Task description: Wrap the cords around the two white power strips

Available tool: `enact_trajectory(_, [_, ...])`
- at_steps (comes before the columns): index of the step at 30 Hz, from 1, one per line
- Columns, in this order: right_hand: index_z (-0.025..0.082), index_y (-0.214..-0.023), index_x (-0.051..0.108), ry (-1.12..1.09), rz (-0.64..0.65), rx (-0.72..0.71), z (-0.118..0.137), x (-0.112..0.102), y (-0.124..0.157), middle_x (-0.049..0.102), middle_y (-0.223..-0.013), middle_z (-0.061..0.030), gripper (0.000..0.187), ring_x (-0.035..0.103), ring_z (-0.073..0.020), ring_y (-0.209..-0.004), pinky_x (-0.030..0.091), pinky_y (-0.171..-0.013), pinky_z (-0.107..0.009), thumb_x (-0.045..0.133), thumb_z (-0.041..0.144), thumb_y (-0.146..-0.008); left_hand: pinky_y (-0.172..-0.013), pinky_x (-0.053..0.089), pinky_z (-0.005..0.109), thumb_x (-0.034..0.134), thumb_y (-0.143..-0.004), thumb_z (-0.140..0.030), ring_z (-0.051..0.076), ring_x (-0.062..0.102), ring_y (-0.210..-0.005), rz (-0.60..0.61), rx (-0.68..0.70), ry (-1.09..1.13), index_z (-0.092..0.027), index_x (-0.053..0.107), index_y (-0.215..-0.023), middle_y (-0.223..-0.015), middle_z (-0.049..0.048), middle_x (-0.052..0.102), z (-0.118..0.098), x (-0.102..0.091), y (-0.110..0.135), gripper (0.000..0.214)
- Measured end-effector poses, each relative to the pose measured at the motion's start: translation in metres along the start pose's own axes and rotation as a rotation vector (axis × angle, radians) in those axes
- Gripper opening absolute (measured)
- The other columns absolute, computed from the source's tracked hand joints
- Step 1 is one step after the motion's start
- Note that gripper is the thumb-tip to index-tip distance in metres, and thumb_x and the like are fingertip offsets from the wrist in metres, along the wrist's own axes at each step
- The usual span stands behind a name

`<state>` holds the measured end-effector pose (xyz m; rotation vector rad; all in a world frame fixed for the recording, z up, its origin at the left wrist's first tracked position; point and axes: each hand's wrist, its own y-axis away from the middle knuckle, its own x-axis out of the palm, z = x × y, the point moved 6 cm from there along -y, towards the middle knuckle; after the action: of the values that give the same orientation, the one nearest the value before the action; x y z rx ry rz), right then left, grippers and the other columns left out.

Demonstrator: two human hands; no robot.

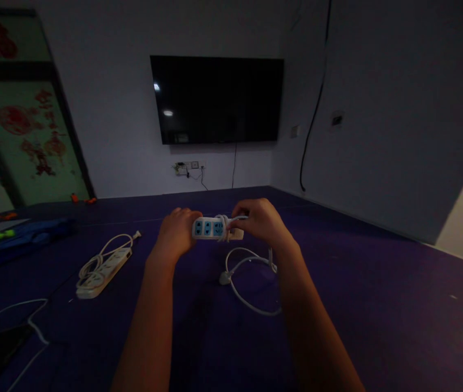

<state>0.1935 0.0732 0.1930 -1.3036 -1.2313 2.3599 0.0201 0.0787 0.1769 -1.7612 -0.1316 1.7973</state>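
Note:
A white power strip (209,228) with blue socket faces is held up in front of me above a purple surface (378,305). My left hand (178,231) grips its left end with closed fingers. My right hand (259,220) is closed round its right end, where the white cord (251,283) is wound a few turns about the strip. The remaining cord hangs down in a loose loop onto the surface, with its plug (225,278) lying at the loop's left.
A second white power strip (103,269) with its coiled cord lies at the left. A blue object (19,237) sits at the far left, and a white cable (31,321) runs near the lower left corner. A dark wall-mounted screen (217,98) hangs ahead.

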Motion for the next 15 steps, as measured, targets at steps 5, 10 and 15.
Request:
enact_trajectory(5, [0.017,-0.071,0.069,-0.127,0.066,0.033,-0.004,0.005,0.001,0.061,-0.062,0.0017,0.03,0.053,-0.0102,-0.058,0.032,-0.051,-0.022,0.082,0.032,-0.048,-0.073,0.042,0.03,0.052,-0.063,-0.004,0.023,0.057,-0.092,0.053,0.087,0.007,-0.021,0.065,-0.1,-0.093,0.0078,0.066,-0.014,-0.011,0.01,0.043])
enact_trajectory(10, [0.014,-0.079,0.071,-0.504,0.211,0.152,-0.017,0.018,0.005,0.053,-0.059,0.0038,0.041,0.047,-0.0084,-0.055,0.034,-0.049,-0.022,0.084,0.028,-0.042,-0.073,0.042,0.029,0.058,-0.054,-0.009,0.022,0.059,-0.087,0.162,0.169,0.2,-0.022,0.066,-0.094,-0.091,0.0048,0.067,-0.013,-0.013,0.016,0.044])
enact_trajectory(15, [0.014,-0.078,0.07,-0.849,0.377,0.159,-0.02,0.033,0.008,0.052,-0.055,0.0054,0.039,0.044,-0.0066,-0.05,0.033,-0.047,-0.021,0.083,0.028,-0.044,-0.07,0.041,0.029,0.059,-0.053,-0.013,0.02,0.059,-0.079,0.233,0.249,0.499,-0.023,0.068,-0.09,-0.084,0.0014,0.068,-0.016,-0.021,0.024,0.039])
